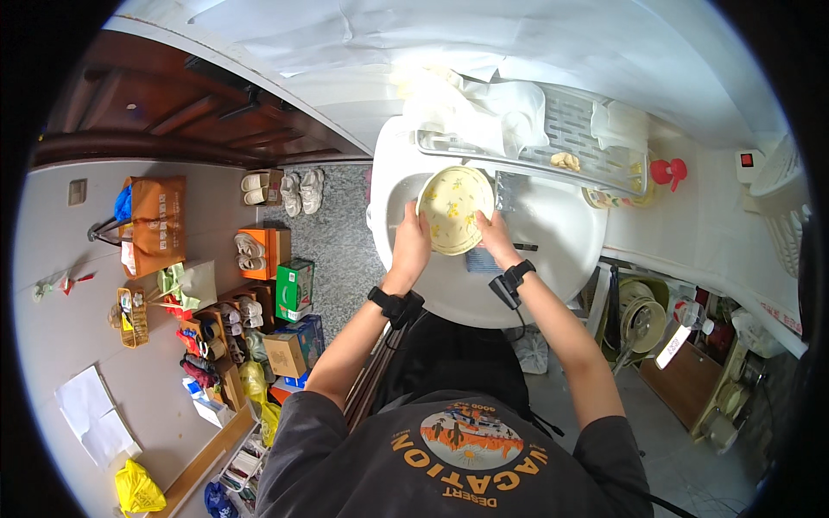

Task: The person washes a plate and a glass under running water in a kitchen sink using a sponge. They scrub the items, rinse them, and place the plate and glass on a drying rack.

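A pale yellow plate with small yellow flowers [454,201] is held between both hands over a white oval washbasin [550,285]. My left hand [414,239] grips its left rim, and my right hand [495,236] grips the lower right rim with the thumb on the face. Both wrists wear black straps with small devices. Below the plate, partly hidden by my right hand, a blue-grey cloth [480,260] lies in the basin, and a short dark object [525,247] is just right of that hand.
Behind the basin is a grey slotted rack [576,126] with white cloths or bags and a piece of ginger [565,161]. A red pump bottle [667,172] stands at its right. Stacked bowls and pans [641,317] sit low at the right; shoes and boxes [295,288] line the left.
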The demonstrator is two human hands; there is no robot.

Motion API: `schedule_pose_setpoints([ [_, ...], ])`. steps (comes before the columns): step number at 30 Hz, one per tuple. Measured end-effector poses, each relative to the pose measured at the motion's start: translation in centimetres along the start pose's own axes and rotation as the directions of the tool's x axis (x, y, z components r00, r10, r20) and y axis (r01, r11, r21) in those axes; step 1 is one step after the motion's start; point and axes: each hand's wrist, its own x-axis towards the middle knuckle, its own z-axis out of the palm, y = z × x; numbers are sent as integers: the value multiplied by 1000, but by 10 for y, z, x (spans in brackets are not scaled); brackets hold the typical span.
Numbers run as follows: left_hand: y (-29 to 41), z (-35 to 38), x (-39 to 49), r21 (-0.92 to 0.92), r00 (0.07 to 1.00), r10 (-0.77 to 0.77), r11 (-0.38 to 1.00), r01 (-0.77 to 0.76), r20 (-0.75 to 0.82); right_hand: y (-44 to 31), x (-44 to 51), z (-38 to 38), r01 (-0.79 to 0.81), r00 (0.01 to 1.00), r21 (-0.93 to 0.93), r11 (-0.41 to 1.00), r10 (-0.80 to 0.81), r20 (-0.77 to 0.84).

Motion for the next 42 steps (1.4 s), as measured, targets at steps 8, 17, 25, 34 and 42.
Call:
schedule_pose_setpoints([
  [8,-55,25,15,-164,941,-190,956,242,281,-30,-21,-33,237,953,-457,857,-295,-60],
  [17,2,53,52,311,948,24,942,-128,319,-56,-30,-62,376,922,-577,725,-353,157],
  [25,27,73,42,514,953,20,839,-180,301,-70,-34,-64,342,931,-752,563,-312,190],
  [34,-30,88,37,-14,773,-376,895,445,512,-63,-49,-78,159,947,-721,674,-310,-80],
  [42,-27,90,42,72,753,-77,997,39,653,-54,-63,-93,254,929,-745,617,-369,11],
])
